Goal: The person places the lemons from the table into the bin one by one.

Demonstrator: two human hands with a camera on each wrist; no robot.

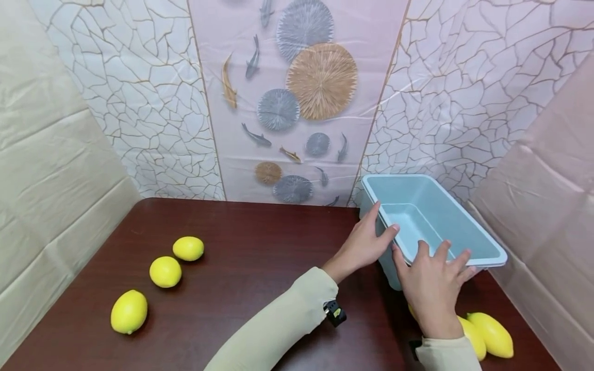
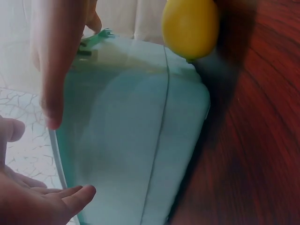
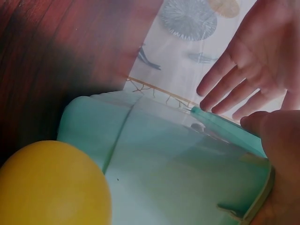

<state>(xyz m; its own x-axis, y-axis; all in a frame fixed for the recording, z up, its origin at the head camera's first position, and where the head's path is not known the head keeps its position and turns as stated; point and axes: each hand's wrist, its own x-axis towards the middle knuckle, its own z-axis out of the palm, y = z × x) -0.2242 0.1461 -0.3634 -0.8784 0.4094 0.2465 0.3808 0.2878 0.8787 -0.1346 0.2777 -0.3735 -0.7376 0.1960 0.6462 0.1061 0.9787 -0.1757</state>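
A light blue plastic basin (image 1: 464,221) stands at the table's back right, its inside bare. My left hand (image 1: 362,245) is at its left rim, fingers extended and thumb apart; in the left wrist view those fingers (image 2: 75,199) lie against or just beside the outer wall. My right hand (image 1: 433,288) rests at the near rim, fingers spread over the edge, thumb along the left corner. Two yellow lemons (image 1: 492,335) lie beside my right wrist, one partly covered by it; a sliver of another shows left of that wrist. One lemon (image 3: 54,187) looms close in the right wrist view.
Three lemons sit apart on the table's left side: a near one (image 1: 129,312), a middle one (image 1: 165,272) and a far one (image 1: 188,248). Patterned cloth (image 1: 287,129) hangs behind the dark wooden table (image 1: 260,242), with beige cloth (image 1: 547,242) along both sides.
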